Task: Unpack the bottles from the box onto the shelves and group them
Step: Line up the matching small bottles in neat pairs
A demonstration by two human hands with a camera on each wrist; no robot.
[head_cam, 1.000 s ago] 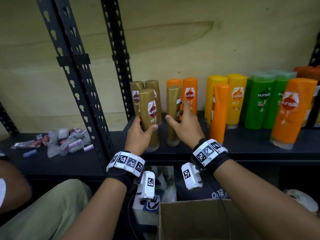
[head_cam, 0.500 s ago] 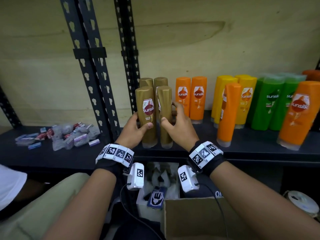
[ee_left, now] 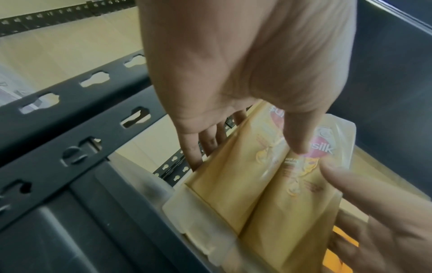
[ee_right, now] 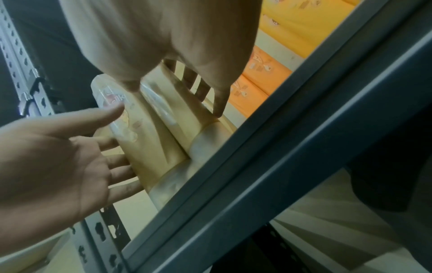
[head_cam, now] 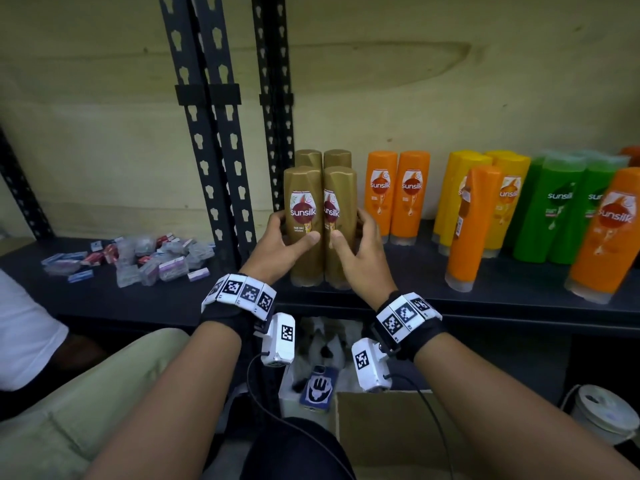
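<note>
We read "sunsilk" on the two front gold bottles (head_cam: pixel 304 223), the two orange bottles (head_cam: pixel 396 194) and the green bottle (head_cam: pixel 550 206); "HAIR FALL" sits under it on the left gold one.

Left grip (head_cam: pixel 277 245), right grip (head_cam: pixel 363 258) curled.

Gold bottles (head_cam: pixel 320 216) with maroon labels; orange bottles (head_cam: pixel 398 195); green bottles (head_cam: pixel 568 216); black shelf (head_cam: pixel 450 292).

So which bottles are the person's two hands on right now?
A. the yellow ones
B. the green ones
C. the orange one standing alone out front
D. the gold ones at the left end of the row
D: the left hand and right hand each wrap round one of the two front gold bottles, side by side on the shelf.
</note>
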